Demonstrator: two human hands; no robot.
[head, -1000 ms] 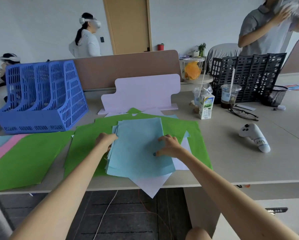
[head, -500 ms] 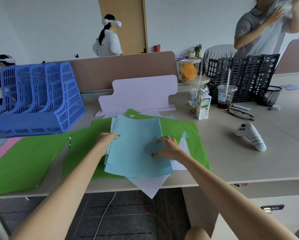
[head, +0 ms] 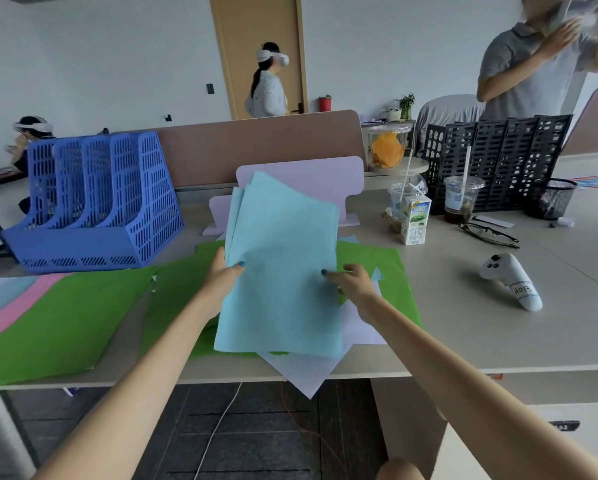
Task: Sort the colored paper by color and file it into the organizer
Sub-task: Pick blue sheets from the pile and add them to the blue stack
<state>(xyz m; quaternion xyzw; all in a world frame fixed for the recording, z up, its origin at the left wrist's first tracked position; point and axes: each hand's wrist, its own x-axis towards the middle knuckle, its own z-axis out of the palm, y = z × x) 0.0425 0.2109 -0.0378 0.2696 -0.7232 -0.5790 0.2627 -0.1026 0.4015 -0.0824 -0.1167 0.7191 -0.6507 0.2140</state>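
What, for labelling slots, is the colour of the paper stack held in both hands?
Light blue paper stack, clearest in the head view.

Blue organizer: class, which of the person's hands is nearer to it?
Left. The left hand grips the light blue sheets' left edge, on the side toward the blue organizer; the right hand pinches their right edge, farther from it.

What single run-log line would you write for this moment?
light-blue stack: tilted up over green sheets | left hand: grips left edge | right hand: pinches right edge | blue organizer: back left
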